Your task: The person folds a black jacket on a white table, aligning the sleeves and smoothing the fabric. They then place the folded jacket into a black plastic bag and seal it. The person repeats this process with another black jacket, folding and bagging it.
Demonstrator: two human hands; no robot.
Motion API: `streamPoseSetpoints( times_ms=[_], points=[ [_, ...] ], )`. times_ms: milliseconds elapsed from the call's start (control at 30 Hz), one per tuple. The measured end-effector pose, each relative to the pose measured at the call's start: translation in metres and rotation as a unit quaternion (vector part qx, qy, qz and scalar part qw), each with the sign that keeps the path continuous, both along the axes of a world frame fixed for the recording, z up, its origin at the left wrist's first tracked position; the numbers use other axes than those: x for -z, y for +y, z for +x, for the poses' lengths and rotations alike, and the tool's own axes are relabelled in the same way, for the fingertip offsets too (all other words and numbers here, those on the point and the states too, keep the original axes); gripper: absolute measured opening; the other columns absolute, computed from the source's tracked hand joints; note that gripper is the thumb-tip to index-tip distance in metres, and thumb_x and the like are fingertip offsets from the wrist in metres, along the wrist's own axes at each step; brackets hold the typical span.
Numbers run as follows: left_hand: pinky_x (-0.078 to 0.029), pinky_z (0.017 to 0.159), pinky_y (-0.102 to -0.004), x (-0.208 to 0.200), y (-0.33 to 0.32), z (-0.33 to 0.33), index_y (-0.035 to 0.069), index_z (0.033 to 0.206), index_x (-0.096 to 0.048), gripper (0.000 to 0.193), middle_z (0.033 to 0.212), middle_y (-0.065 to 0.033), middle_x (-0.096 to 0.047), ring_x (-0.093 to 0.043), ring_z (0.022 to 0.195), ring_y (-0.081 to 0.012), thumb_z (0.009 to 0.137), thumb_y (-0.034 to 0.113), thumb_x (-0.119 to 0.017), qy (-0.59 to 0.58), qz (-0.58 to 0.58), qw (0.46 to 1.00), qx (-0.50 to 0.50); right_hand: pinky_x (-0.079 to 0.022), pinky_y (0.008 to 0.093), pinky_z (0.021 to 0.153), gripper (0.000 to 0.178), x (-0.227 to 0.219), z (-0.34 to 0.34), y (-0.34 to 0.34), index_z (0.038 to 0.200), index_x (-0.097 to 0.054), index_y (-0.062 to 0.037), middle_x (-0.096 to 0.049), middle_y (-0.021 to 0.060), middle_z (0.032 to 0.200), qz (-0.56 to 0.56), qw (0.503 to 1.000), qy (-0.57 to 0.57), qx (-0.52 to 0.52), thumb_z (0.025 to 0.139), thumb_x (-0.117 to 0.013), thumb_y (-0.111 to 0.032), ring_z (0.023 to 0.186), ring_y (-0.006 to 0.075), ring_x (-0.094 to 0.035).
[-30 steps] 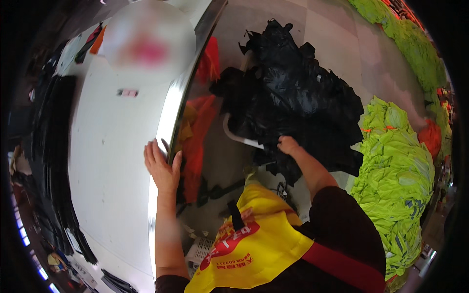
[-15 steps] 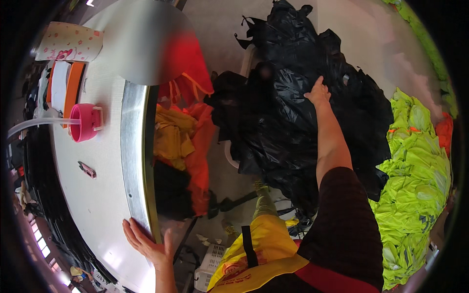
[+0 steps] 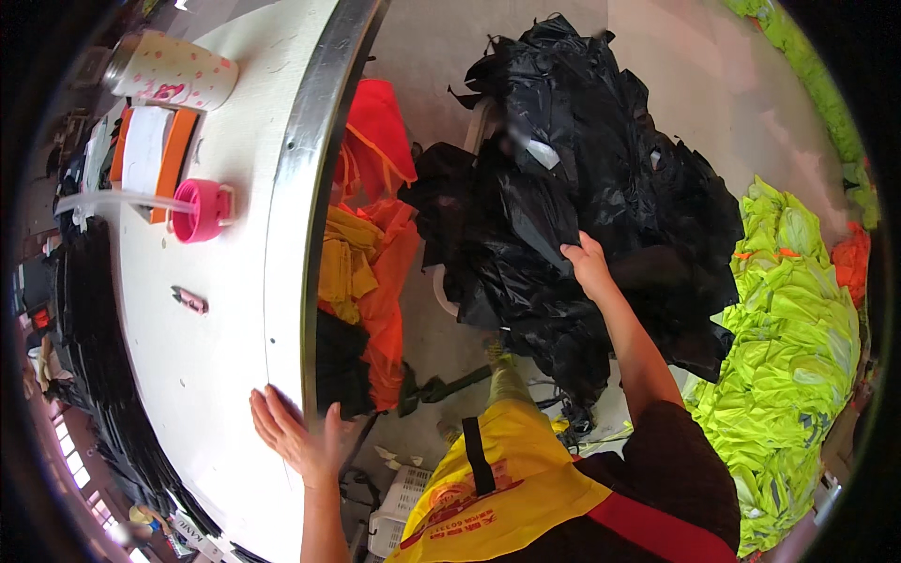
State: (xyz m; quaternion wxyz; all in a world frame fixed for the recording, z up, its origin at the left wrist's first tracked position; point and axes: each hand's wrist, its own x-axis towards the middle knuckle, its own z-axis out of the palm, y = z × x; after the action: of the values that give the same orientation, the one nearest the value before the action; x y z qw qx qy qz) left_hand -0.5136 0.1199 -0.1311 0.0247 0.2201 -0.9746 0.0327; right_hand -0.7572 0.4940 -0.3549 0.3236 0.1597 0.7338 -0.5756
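A large heap of shiny black garments [image 3: 648, 216] is piled up in front of me, with a small white patch on one near its top. My right hand [image 3: 589, 267] is closed on the edge of a black garment [image 3: 540, 211] at the near side of the heap, fingers pinching the thin cloth. At the lower left, my left hand [image 3: 298, 441] lies with spread fingers on the metal edge of the white table [image 3: 225, 375], holding nothing.
On the table are a pink ring-shaped holder [image 3: 200, 211], a small pink-handled cutter [image 3: 190, 299], an orange box [image 3: 169, 159] and a patterned tumbler [image 3: 183, 75]. Orange and yellow cloth [image 3: 352, 263] hangs beside the table. Neon-yellow garments [image 3: 788, 375] are heaped at right.
My right hand has drawn back toward me and taken hold of a black garment's edge, lifting its cloth. My left hand stays on the table edge. A blurred grey shape over the table is gone.
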Motion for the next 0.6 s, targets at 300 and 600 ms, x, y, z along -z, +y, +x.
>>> streamPoseSetpoints(
  times_ms=[300,600],
  points=[
    [-0.025,0.105,-0.0453,-0.002,-0.004,0.018,0.006,0.132,-0.038,0.070,0.142,-0.0198,-0.027,-0.024,0.132,-0.0362,0.076,0.038,-0.065,0.093,0.071,0.993,0.022,-0.039,0.0281,0.045,0.022,-0.270,0.135,-0.107,0.078,-0.053,-0.0039,-0.046,-0.0008,0.052,-0.223,0.893,0.150,-0.361,0.087,-0.057,-0.024,0.047,0.0092,-0.043],
    [-0.038,0.095,-0.0439,-0.009,0.034,0.172,0.003,0.106,-0.060,0.039,0.124,-0.0178,-0.050,-0.045,0.116,-0.0334,0.085,0.035,-0.054,0.209,0.836,0.436,-0.260,-0.042,0.0254,0.065,0.027,-0.415,0.279,-0.139,0.099,-0.055,0.0046,-0.056,0.0002,0.080,-0.651,0.518,-0.121,-0.541,0.085,-0.062,-0.018,0.076,0.0073,-0.049]
  ],
)
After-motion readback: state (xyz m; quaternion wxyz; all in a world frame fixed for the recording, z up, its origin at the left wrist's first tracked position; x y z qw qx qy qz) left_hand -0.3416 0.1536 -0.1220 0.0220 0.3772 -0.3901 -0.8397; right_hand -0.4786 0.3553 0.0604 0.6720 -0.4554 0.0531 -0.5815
